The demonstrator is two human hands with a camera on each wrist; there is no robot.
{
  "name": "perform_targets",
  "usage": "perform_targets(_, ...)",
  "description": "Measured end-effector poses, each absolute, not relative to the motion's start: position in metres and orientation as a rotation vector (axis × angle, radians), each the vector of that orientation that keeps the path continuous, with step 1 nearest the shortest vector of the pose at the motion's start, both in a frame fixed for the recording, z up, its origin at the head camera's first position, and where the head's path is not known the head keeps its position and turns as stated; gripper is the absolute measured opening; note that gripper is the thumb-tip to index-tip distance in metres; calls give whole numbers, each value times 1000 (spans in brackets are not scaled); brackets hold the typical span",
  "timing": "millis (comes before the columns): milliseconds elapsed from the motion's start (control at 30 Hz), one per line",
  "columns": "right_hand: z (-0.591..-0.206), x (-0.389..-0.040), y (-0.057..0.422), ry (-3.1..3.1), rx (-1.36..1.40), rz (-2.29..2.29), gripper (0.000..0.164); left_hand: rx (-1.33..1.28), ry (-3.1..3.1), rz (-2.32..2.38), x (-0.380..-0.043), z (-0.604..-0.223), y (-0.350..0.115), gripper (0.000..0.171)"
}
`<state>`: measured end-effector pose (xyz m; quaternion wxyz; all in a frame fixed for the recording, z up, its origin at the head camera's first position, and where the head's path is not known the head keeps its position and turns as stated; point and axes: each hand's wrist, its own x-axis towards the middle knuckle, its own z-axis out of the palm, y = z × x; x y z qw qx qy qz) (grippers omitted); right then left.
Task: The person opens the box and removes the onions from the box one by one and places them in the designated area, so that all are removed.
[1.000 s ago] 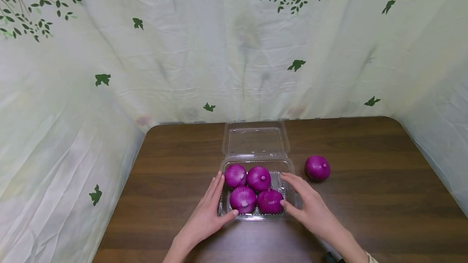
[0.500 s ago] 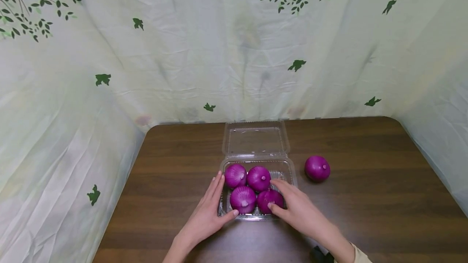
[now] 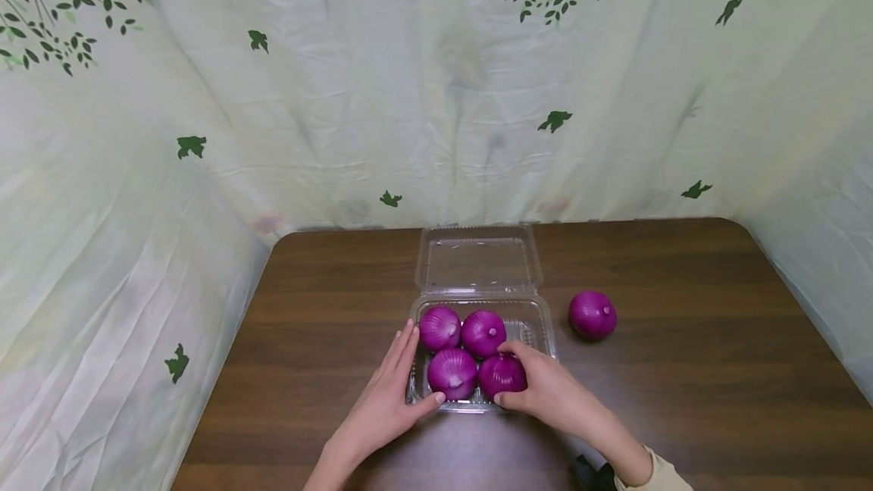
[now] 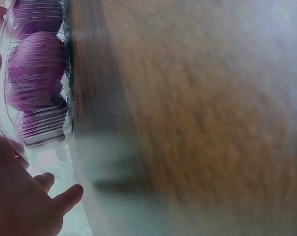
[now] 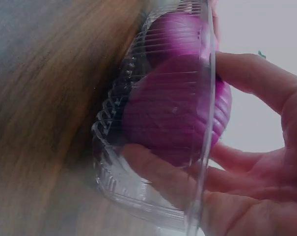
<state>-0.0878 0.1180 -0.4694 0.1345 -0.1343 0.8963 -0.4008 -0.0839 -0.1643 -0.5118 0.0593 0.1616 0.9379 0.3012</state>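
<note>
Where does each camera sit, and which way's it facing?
Head: on the head, facing forward and down at the container and onions; left hand and right hand show.
Left wrist: worn there, facing table and container's side; left hand shows.
Right wrist: worn there, facing the container's clear wall; right hand shows.
Both wrist views share the container, seen side-on.

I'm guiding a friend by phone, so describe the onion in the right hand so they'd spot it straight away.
On the brown wooden table sits a clear plastic container, its lid open on the far side. Inside, purple onions lie two by two; find the near row's right one. That gripped onion is the only one the right hand holds.
</note>
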Motion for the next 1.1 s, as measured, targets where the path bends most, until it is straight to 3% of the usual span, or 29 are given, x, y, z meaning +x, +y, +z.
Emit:
perform_targets(300, -477, -84, 120, 2655, -383, -1247, 59, 488, 2834, 920, -83, -511, -163, 103)
perform_targets(1100, -491, -75, 138, 2088, -338, -2207, 61, 488, 2833, 933, -83, -509, -162, 104)
